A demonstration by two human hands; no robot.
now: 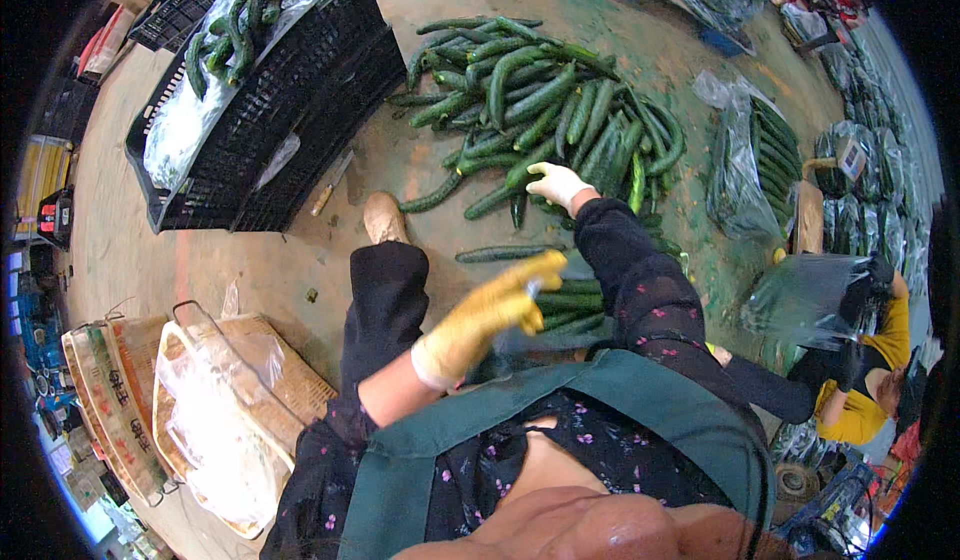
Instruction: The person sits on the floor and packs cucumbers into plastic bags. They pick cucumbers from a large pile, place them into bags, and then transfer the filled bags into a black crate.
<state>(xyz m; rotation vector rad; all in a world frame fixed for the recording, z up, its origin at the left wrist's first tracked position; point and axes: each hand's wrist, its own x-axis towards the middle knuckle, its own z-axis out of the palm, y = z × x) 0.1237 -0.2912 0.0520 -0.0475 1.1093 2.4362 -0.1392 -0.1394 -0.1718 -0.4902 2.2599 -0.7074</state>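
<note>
A big heap of green cucumbers [540, 95] lies on the floor in front of me. My right hand [561, 183], in a white glove, is at the near edge of the heap, fingers apart, next to a cucumber; nothing shows in its grip. My left hand [480, 312], in a yellow glove, is blurred above my lap. A small pale spot shows between its fingers; I cannot tell whether it is held. Just beyond that hand, a row of cucumbers [574, 305] lies before me, partly hidden by my arms. A single cucumber [510, 253] lies apart on the floor.
A black plastic crate [277, 125] lined with clear plastic holds cucumbers at upper left. Near it lies a knife [332, 183]. A basket [225, 417] with plastic film stands at lower left. Bagged cucumbers [757, 162] lie right, near a co-worker [862, 380] handling a plastic bag [810, 297].
</note>
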